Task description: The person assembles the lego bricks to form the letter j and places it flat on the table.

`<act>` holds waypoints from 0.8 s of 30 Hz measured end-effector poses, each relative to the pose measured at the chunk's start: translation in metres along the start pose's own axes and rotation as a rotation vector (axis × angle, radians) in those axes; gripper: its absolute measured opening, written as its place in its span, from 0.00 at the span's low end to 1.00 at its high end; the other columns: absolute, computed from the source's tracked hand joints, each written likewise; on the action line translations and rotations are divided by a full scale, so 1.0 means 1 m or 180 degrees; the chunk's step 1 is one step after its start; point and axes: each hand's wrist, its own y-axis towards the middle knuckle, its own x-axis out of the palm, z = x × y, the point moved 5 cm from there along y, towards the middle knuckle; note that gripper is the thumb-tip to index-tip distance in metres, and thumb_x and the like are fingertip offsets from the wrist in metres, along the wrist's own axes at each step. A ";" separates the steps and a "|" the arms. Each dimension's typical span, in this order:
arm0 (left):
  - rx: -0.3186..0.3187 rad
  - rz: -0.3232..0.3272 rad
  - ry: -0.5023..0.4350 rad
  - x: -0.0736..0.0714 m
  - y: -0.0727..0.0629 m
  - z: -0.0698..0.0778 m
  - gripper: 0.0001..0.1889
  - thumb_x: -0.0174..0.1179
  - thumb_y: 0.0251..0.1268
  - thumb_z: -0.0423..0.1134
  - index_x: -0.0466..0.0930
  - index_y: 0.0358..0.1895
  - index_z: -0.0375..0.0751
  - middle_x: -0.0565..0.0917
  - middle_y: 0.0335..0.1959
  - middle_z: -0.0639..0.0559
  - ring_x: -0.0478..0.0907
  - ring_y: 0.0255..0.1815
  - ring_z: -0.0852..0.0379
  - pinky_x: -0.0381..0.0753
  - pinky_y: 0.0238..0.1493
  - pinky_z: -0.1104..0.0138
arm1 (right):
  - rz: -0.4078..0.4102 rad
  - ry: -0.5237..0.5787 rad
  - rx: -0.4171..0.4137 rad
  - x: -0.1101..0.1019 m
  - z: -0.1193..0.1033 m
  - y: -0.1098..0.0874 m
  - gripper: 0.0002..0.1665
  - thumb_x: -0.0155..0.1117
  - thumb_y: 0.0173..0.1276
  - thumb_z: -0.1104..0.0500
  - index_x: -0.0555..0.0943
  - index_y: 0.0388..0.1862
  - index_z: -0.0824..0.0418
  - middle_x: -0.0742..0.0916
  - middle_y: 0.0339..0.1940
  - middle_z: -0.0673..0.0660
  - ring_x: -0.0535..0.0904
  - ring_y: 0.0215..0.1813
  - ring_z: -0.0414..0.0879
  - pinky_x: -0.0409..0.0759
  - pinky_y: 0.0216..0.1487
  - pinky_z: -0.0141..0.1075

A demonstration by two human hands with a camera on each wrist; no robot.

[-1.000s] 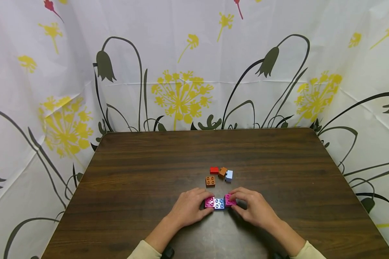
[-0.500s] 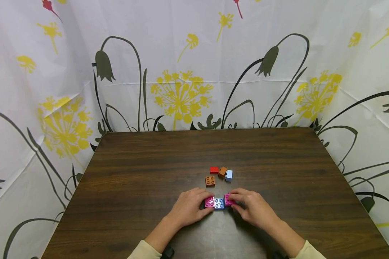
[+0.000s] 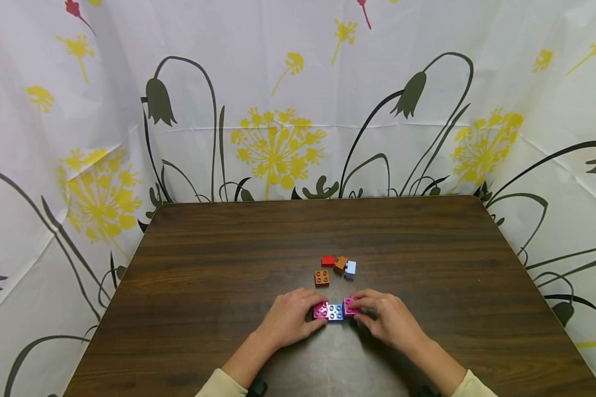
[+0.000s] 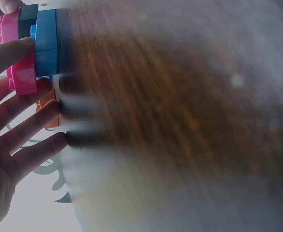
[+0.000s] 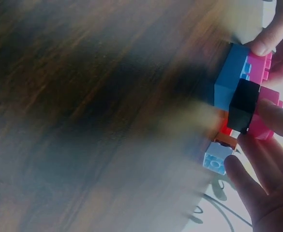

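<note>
The left hand (image 3: 291, 314) pinches a pink toy building brick (image 3: 320, 310), its thumb on the near side. This brick sits on blue bricks (image 4: 46, 43) that rest on the table. Between the hands, a blue brick (image 3: 335, 312) shows bare studs. The right hand (image 3: 389, 317) pinches a second pink brick (image 3: 350, 306) between thumb and fingers. Beneath that one is a black brick (image 5: 244, 105), at the right end of the blue ones and standing higher than them. Whether the black brick is pressed fully down cannot be told.
Behind the hands lie loose bricks: a red one (image 3: 328, 261), a tilted orange-brown one (image 3: 341, 264), a light blue one (image 3: 350, 269) and an orange-brown one (image 3: 322, 278) with studs up. The wooden table (image 3: 218, 259) meets a flowered curtain (image 3: 298, 82) at its far edge.
The right hand and its pink brick have shifted very slightly to the left. The left hand and the loose bricks stay where they were.
</note>
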 end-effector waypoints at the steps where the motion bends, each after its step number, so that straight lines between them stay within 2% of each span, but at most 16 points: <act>1: -0.0005 -0.0006 0.0004 0.000 0.000 0.000 0.20 0.67 0.61 0.55 0.83 0.53 0.52 0.84 0.48 0.58 0.79 0.47 0.61 0.80 0.45 0.62 | 0.0005 -0.0003 0.0004 0.000 0.000 0.000 0.14 0.78 0.54 0.64 0.89 0.41 0.55 0.87 0.46 0.48 0.84 0.47 0.42 0.82 0.48 0.40; 16: -0.0005 -0.0040 0.0021 0.000 -0.001 -0.001 0.20 0.66 0.61 0.56 0.83 0.53 0.53 0.84 0.45 0.60 0.78 0.43 0.63 0.79 0.42 0.64 | 0.0063 -0.0076 -0.0034 0.001 -0.001 -0.001 0.15 0.79 0.53 0.62 0.89 0.41 0.54 0.87 0.47 0.47 0.84 0.48 0.41 0.81 0.48 0.40; 21: -0.0004 -0.0036 0.0042 0.000 -0.001 0.000 0.20 0.66 0.61 0.56 0.83 0.53 0.54 0.83 0.44 0.60 0.77 0.42 0.64 0.79 0.41 0.65 | -0.0067 0.0005 0.0081 0.001 -0.001 -0.002 0.13 0.76 0.59 0.53 0.88 0.43 0.51 0.86 0.49 0.45 0.83 0.50 0.40 0.80 0.50 0.41; 24: 0.0006 -0.0036 0.0039 -0.001 0.000 0.000 0.20 0.66 0.61 0.56 0.83 0.53 0.54 0.83 0.43 0.61 0.77 0.42 0.64 0.79 0.41 0.65 | -0.0075 0.0204 0.0198 -0.003 0.002 -0.001 0.13 0.72 0.63 0.49 0.88 0.44 0.51 0.86 0.50 0.46 0.82 0.51 0.40 0.80 0.50 0.42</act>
